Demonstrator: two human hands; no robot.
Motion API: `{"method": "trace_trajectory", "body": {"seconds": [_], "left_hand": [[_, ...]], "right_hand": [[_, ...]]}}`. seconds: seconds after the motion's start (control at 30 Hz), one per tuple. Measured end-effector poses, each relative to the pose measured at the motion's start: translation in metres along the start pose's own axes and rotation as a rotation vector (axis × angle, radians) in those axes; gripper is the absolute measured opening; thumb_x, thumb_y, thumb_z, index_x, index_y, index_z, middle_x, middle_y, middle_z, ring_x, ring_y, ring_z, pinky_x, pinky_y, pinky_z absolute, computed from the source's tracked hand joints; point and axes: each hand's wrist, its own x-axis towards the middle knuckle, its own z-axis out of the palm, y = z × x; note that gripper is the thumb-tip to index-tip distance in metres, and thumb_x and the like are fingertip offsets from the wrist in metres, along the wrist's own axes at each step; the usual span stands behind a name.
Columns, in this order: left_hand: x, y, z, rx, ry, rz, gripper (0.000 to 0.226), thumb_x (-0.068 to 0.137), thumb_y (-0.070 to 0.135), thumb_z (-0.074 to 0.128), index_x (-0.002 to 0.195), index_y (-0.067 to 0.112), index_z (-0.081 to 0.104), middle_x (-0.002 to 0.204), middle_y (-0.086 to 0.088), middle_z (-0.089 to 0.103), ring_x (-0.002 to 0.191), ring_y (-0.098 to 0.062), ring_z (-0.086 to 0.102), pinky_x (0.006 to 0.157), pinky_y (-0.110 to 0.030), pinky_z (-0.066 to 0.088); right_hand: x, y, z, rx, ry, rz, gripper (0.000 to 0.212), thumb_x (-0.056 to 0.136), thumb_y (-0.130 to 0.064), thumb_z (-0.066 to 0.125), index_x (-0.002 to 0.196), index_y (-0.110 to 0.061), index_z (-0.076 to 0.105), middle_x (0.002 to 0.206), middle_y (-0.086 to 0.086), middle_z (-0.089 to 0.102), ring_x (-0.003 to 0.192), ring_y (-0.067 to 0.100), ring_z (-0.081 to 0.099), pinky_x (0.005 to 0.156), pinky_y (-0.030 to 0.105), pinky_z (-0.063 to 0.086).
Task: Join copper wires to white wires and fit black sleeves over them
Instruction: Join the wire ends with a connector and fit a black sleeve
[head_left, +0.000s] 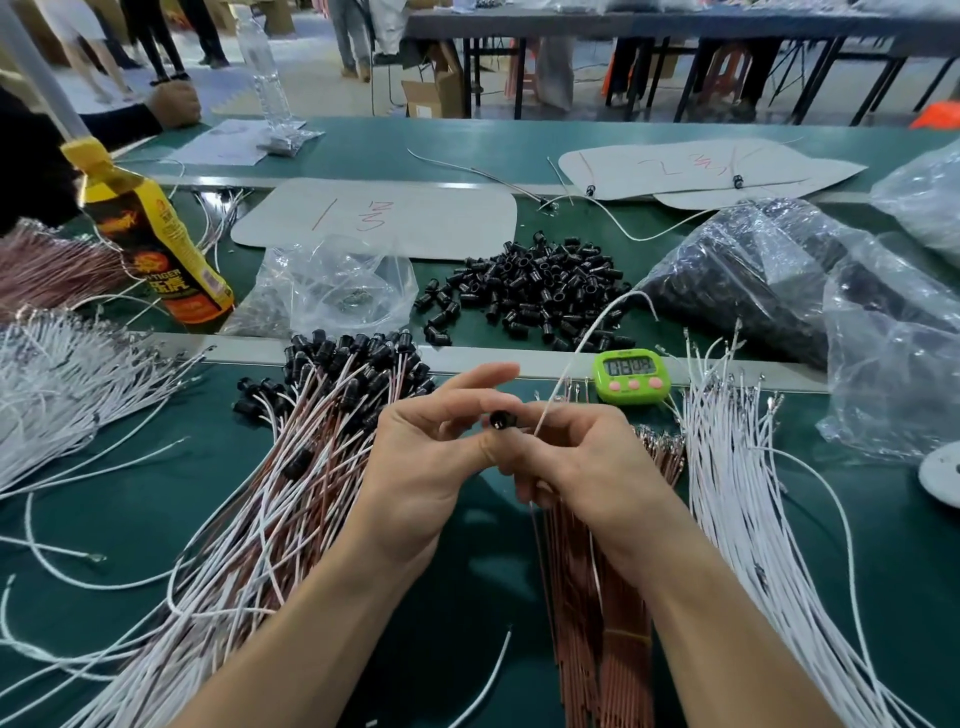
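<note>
Both forearms enter from 6 o'clock, and the hands meet at the middle of the frame above the green table (467, 597).

- The left hand (431, 457) pinches one black sleeve (500, 420) at thumb and fingertips, with the index finger straight out. The sleeve's open end faces the camera.
- The right hand (587, 467) has curled fingers pinching a white wire (582, 343) just beside the sleeve. The free end arcs up toward 1 o'clock. I cannot tell whether a copper wire is already in the sleeve.

Done so far: the finished pile (332, 415), at 9 to 10 o'clock of the hands, is a large fan of copper-and-white pairs with sleeves fitted at the far ends.

Left to do:
- The copper bundle (597, 597), under the right hand toward 6 o'clock, is thick and still banded.
- The white wire stock (753, 493) at 3 o'clock holds many strands, and there are more white wires (62, 374) at 9 o'clock.
- The loose sleeves (530, 291) lie heaped at 12 o'clock, with a full bag (753, 270) at 1 to 2 o'clock.

Judgement: the job is mid-run. One unit is in hand at the insertion step, a good share is complete, and plenty of stock remains.

A green timer (631, 376) stands just beyond the right hand.
</note>
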Motion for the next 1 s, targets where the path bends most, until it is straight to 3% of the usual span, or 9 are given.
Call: {"method": "trace_trajectory", "body": {"seconds": [0.1,0.23,0.37,0.43,0.5,0.6,0.73,0.83,1.0], "left_hand": [[-0.0003,0.0029,0.0020,-0.009,0.004,0.036,0.030,0.064,-0.002,0.082,0.080,0.024,0.083,0.111,0.000,0.077,0.108,-0.016,0.070,0.085,-0.025,0.055],[-0.0022,0.0062,0.0056,0.129,-0.010,0.082,0.030,0.068,-0.003,0.079,0.089,0.017,0.083,0.091,-0.002,0.079,0.092,-0.013,0.072,0.082,-0.021,0.054],[-0.0054,0.0074,0.0067,0.229,-0.025,0.054,0.040,0.072,0.000,0.078,0.103,0.026,0.080,0.095,-0.002,0.080,0.097,-0.016,0.075,0.085,-0.023,0.057],[-0.0057,0.0060,0.0072,0.232,-0.013,0.055,0.035,0.072,0.000,0.077,0.099,0.023,0.080,0.096,-0.002,0.080,0.099,-0.016,0.075,0.087,-0.024,0.057],[-0.0057,0.0047,0.0071,0.257,-0.008,0.073,0.030,0.073,0.000,0.075,0.091,0.023,0.080,0.097,0.001,0.080,0.109,-0.010,0.071,0.093,-0.022,0.053],[-0.0054,0.0040,0.0059,0.320,-0.043,0.094,0.031,0.075,0.002,0.074,0.093,0.026,0.079,0.106,0.008,0.079,0.128,-0.004,0.058,0.105,-0.022,0.046],[-0.0045,0.0033,0.0039,0.336,-0.066,0.119,0.033,0.075,0.002,0.075,0.096,0.028,0.080,0.105,0.008,0.079,0.128,-0.008,0.057,0.105,-0.022,0.045],[-0.0038,0.0026,0.0034,0.296,-0.060,0.115,0.035,0.075,0.002,0.075,0.095,0.029,0.081,0.102,0.005,0.080,0.125,-0.010,0.061,0.104,-0.026,0.047],[-0.0036,0.0025,0.0044,0.245,-0.073,0.113,0.036,0.076,0.000,0.075,0.095,0.030,0.082,0.108,0.006,0.079,0.129,-0.009,0.058,0.106,-0.026,0.048]], "right_hand": [[0.0007,0.0005,-0.0044,0.048,-0.016,-0.009,0.009,0.088,-0.013,0.079,0.083,-0.005,0.079,0.059,0.005,0.057,0.053,0.013,0.048,0.050,0.022,0.036],[-0.0010,-0.0002,-0.0057,0.080,-0.115,-0.025,0.012,0.086,-0.023,0.075,0.079,-0.016,0.082,0.062,-0.001,0.058,0.062,0.010,0.044,0.057,0.021,0.037],[-0.0007,0.0041,-0.0078,0.049,-0.186,-0.027,0.029,0.094,-0.018,0.072,0.065,-0.019,0.073,0.058,-0.005,0.048,0.059,0.011,0.037,0.058,0.024,0.033],[0.0002,0.0062,-0.0069,0.013,-0.175,-0.035,0.028,0.091,-0.021,0.071,0.065,-0.013,0.068,0.059,-0.001,0.047,0.059,0.012,0.038,0.057,0.026,0.033],[0.0009,0.0080,-0.0060,-0.009,-0.170,-0.059,0.026,0.091,-0.023,0.068,0.069,-0.009,0.066,0.061,0.003,0.045,0.061,0.014,0.037,0.058,0.030,0.031],[0.0014,0.0085,-0.0076,-0.034,-0.182,-0.094,0.018,0.093,-0.025,0.068,0.077,-0.019,0.073,0.064,0.001,0.047,0.063,0.013,0.038,0.059,0.030,0.033],[0.0030,0.0068,-0.0081,-0.052,-0.171,-0.180,0.017,0.095,-0.020,0.067,0.087,-0.030,0.077,0.072,-0.004,0.059,0.069,0.009,0.047,0.064,0.029,0.040],[0.0025,0.0039,-0.0071,-0.019,-0.197,-0.235,0.024,0.097,-0.014,0.066,0.096,-0.034,0.078,0.086,-0.016,0.073,0.083,-0.001,0.064,0.077,0.017,0.050],[0.0033,0.0045,-0.0105,-0.079,-0.103,-0.263,0.019,0.097,-0.011,0.067,0.111,-0.017,0.079,0.104,0.000,0.079,0.105,0.019,0.073,0.092,0.035,0.058]]}}
